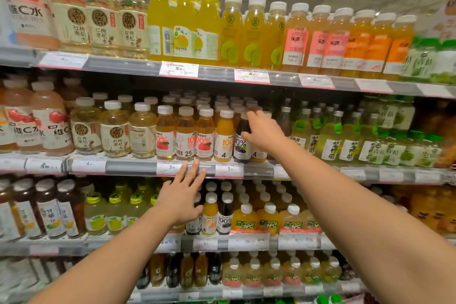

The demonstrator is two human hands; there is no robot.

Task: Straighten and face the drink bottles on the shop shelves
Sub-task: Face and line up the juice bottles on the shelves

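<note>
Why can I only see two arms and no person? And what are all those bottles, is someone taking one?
The camera sits on the person's head and looks forward and a bit down, so you see only their own arms reaching out, like when you look at your own hands. There is just this one picture.

In front of them are shop shelves full of drink bottles in rows, with little price tags along the edges.

The right hand is up at the second shelf, its fingers round a dark grape juice bottle that stands between orange juice bottles. It looks like the person is turning or straightening it, not taking it away.

The left hand is lower down with its fingers stretched out, in front of the shelf edge. It holds nothing.
</note>
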